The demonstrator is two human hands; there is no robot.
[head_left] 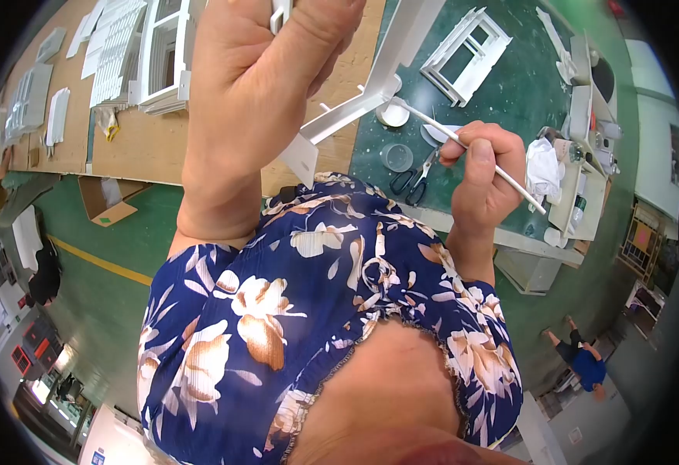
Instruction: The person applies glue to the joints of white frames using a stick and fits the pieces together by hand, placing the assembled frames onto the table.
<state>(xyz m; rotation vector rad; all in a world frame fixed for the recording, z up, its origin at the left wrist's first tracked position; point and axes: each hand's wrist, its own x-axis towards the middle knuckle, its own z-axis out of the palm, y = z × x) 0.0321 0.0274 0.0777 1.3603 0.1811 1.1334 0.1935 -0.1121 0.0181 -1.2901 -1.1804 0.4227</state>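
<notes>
Near the top of the view, my left hand [266, 85] is closed around a white angled frame piece [347, 116], which slants across in front of my chest. My right hand [485, 174] pinches a thin white stick [502, 172] like a brush handle. Its far end meets the frame piece's corner, just above a small round white dish [393, 115]; whether it touches the piece I cannot tell. Beside the dish stand a clear plastic cup [396, 157] and dark-handled scissors [414, 183]. A white window-like frame [467, 56] lies farther back on the green mat [432, 23].
Stacked white slatted parts [118, 58] and upright white frames [165, 54] fill the wooden table on the left. A white cloth [542, 167] and shelf units [587, 186] stand at right. An open cardboard box [107, 201] is below the left table. Other people are in the background.
</notes>
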